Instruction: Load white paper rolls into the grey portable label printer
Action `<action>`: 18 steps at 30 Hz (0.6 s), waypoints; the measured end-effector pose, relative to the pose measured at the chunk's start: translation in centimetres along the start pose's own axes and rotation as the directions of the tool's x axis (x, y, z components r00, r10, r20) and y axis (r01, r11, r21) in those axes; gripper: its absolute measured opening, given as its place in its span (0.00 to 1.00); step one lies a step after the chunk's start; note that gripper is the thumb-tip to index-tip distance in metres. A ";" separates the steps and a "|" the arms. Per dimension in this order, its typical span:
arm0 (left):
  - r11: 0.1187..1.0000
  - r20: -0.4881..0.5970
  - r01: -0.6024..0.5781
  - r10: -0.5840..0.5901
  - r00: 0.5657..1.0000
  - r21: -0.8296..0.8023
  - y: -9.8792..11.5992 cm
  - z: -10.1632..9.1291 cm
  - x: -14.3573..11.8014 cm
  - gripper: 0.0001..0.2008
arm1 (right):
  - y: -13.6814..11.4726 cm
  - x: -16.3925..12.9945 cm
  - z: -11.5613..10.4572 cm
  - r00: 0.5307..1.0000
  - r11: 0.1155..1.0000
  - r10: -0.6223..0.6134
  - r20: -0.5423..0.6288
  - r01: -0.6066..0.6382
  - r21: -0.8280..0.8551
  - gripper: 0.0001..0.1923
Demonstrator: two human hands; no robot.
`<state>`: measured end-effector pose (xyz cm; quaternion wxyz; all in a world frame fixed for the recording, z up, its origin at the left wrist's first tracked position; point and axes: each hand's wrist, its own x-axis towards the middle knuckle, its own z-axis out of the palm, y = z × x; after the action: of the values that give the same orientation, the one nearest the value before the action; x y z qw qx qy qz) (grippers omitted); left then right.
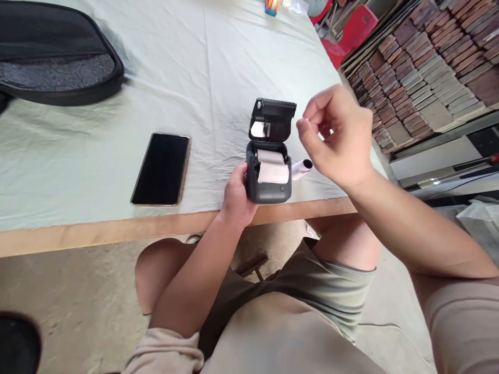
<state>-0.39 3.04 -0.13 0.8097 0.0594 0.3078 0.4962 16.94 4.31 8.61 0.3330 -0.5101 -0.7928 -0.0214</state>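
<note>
Here, held printer [273, 194] near table edge [117, 228], cloth [230, 67] spreading beyond

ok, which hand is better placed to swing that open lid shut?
Probably the right hand: it's raised close beside the lid, while the left hand is holding the printer.

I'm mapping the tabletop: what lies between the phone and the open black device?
The head view shows pale cloth beside the phone, then the left hand holding the black device.
</note>
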 end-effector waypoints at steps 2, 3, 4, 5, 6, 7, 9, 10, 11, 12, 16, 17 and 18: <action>1.000 0.003 0.004 -0.004 1.000 0.000 0.0 0.0 -0.1 0.17 | -0.2 0.1 0.2 0.996 1.000 -0.021 0.091 0.019 0.024 0.06; 1.000 0.004 0.004 -0.004 1.000 -0.001 0.0 0.0 -0.1 0.16 | -0.2 0.2 0.3 0.985 0.999 -0.021 0.170 0.016 0.032 0.07; 1.000 0.003 -0.001 0.001 1.000 -0.001 0.0 0.0 -0.1 0.15 | -0.1 0.3 0.3 0.967 1.000 -0.009 0.253 0.002 0.029 0.08; 1.000 0.003 -0.006 0.006 1.000 0.002 -0.1 0.0 -0.2 0.14 | 0.0 0.5 0.4 0.942 1.000 0.009 0.336 -0.014 0.012 0.09; 1.000 0.001 -0.008 0.008 1.000 0.010 -0.1 0.0 -0.2 0.13 | 0.2 0.8 0.6 0.912 1.000 0.029 0.410 -0.023 -0.019 0.11; 1.000 -0.006 -0.008 0.008 1.000 0.019 -0.1 0.0 -0.2 0.11 | 0.3 1.0 0.8 0.880 0.998 0.045 0.472 -0.019 -0.060 0.13; 0.999 -0.025 -0.001 0.002 1.000 0.039 -0.2 0.0 -0.2 0.10 | 0.5 1.5 1.4 0.830 0.988 0.067 0.554 0.023 -0.154 0.17; 0.999 -0.034 0.005 -0.003 0.999 0.048 -0.2 0.1 -0.2 0.09 | 0.6 1.7 1.8 0.816 0.979 0.080 0.573 0.045 -0.200 0.19; 0.998 -0.043 0.012 -0.010 0.999 0.055 -0.2 0.2 -0.1 0.09 | 0.5 2.0 2.2 0.807 0.969 0.095 0.583 0.058 -0.238 0.19; 0.998 -0.052 0.019 -0.016 0.999 0.062 -0.2 0.2 -0.1 0.10 | 0.5 2.2 2.6 0.798 0.962 0.118 0.590 0.055 -0.267 0.19; 0.997 -0.080 0.025 -0.019 0.997 0.077 -0.3 0.4 -0.1 0.09 | 0.0 2.9 2.4 0.762 0.960 0.208 0.613 -0.039 -0.277 0.20; 0.997 -0.084 0.026 -0.019 0.996 0.075 -0.3 0.4 -0.1 0.09 | 0.0 2.8 1.7 0.763 0.972 0.197 0.615 -0.069 -0.227 0.22; 0.997 -0.084 0.026 -0.020 0.996 0.073 -0.3 0.3 -0.1 0.09 | 0.1 2.6 0.8 0.771 0.983 0.177 0.611 -0.113 -0.143 0.24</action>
<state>0.00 2.86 0.07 0.7992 0.0649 0.3599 0.4771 15.94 6.68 9.36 0.0286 -0.5639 -0.8142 0.1348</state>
